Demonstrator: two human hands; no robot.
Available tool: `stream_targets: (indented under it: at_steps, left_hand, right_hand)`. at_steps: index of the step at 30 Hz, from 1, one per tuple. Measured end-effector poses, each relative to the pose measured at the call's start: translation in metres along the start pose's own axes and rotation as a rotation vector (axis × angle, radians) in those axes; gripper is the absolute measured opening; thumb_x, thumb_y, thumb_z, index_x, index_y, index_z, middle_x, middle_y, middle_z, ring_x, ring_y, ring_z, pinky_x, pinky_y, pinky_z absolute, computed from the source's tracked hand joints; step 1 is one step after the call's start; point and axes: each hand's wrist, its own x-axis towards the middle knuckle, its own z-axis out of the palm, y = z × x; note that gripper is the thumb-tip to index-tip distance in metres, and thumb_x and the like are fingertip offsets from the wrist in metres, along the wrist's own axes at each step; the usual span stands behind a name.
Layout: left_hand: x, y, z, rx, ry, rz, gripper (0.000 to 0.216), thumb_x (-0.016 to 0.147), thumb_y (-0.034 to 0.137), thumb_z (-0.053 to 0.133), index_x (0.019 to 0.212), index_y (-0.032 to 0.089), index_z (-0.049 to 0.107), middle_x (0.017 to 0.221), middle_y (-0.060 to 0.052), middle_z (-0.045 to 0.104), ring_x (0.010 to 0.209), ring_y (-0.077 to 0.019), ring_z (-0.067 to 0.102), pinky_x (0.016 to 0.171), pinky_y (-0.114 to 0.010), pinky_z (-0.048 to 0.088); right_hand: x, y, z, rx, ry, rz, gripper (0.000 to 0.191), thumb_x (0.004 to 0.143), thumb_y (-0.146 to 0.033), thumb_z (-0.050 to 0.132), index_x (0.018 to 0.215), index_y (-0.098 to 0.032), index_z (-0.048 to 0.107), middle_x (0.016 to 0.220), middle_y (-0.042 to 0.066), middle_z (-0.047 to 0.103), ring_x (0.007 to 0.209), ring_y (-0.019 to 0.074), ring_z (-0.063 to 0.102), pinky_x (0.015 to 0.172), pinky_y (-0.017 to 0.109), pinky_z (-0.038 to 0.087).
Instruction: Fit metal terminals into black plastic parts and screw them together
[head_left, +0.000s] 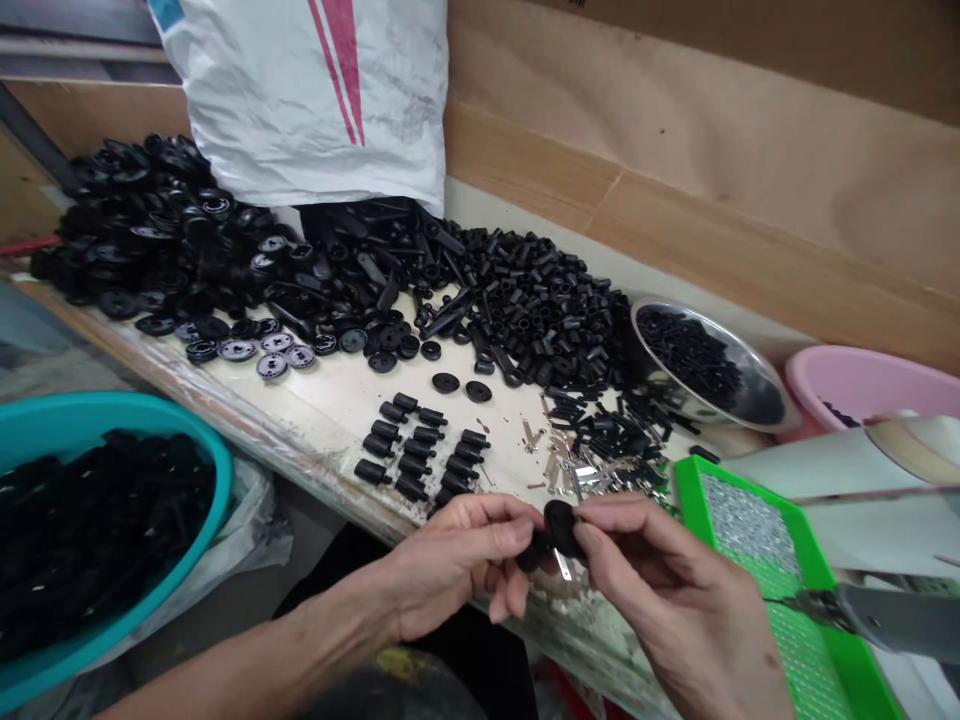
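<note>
Near the table's front edge, my left hand [457, 555] is closed on a black plastic part [532, 553], mostly hidden by the fingers. My right hand [667, 575] pinches a small black round plastic piece [559, 522] right beside it. The two pieces meet or nearly meet; I cannot tell whether they are joined. From between them a thin, shiny metal strip [562, 567] points downward. Just beyond my hands, short black cylinders [412, 467] lie in rows on the white tabletop [330, 400].
Heaped black plastic parts [525, 300] run along the back, below a white sack [315, 100]. Loose metal strips [592, 472] lie near a steel bowl [780, 405]. A green tray [686, 480] and a power screwdriver [877, 610] are right; a teal basin [225, 470] stands left.
</note>
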Motion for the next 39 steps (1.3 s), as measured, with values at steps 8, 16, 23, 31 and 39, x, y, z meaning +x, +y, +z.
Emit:
stream_targets:
  at_steps: [8,16,23,31,39]
  left_hand:
    - [0.000,0.002,0.004,0.006,-0.020,-0.065,0.016,0.083,0.022,0.059,0.092,0.009,0.061,0.058,-0.003,0.060,0.043,-0.0083,0.055,0.041,-0.015,0.040]
    - [0.005,0.001,0.004,0.045,-0.017,-0.069,0.015,0.079,0.021,0.059,0.091,0.013,0.057,0.075,-0.006,0.064,0.044,-0.0072,0.055,0.038,-0.014,0.035]
    - [0.004,0.002,0.008,0.245,0.070,0.049,0.017,0.078,0.022,0.063,0.091,0.013,0.059,0.061,0.002,0.054,0.051,-0.0079,0.053,0.045,-0.016,0.038]
    - [0.002,0.001,0.003,0.172,0.023,0.042,0.021,0.080,0.028,0.064,0.095,0.014,0.058,0.060,0.000,0.056,0.052,-0.0094,0.053,0.048,-0.018,0.038]
    - [0.003,-0.002,0.000,0.153,0.030,0.084,0.018,0.081,0.024,0.063,0.094,0.014,0.058,0.064,-0.001,0.056,0.054,-0.0089,0.052,0.049,-0.018,0.038]
  right_hand:
    - [0.000,0.000,-0.002,0.047,-0.006,0.072,0.005,0.073,-0.027,0.068,0.074,-0.021,0.067,0.076,0.000,0.063,0.064,0.0099,0.061,0.056,0.014,0.051]
    - [-0.002,0.003,-0.006,0.041,-0.065,0.037,0.004,0.076,-0.025,0.066,0.074,-0.022,0.065,0.082,0.000,0.063,0.065,0.0093,0.062,0.057,0.014,0.051]
    - [0.002,0.004,-0.009,-0.146,-0.043,-0.122,0.001,0.077,-0.021,0.065,0.076,-0.022,0.064,0.083,0.001,0.064,0.071,0.0118,0.061,0.062,0.018,0.049]
    - [-0.004,0.012,-0.010,-0.200,0.006,-0.205,0.003,0.081,-0.020,0.062,0.080,-0.022,0.064,0.087,0.003,0.065,0.076,0.0148,0.062,0.068,0.023,0.053]
    - [-0.001,0.021,-0.006,-0.179,-0.090,-0.264,0.006,0.082,-0.017,0.061,0.083,-0.022,0.064,0.088,0.003,0.066,0.080,0.0152,0.064,0.070,0.022,0.053]
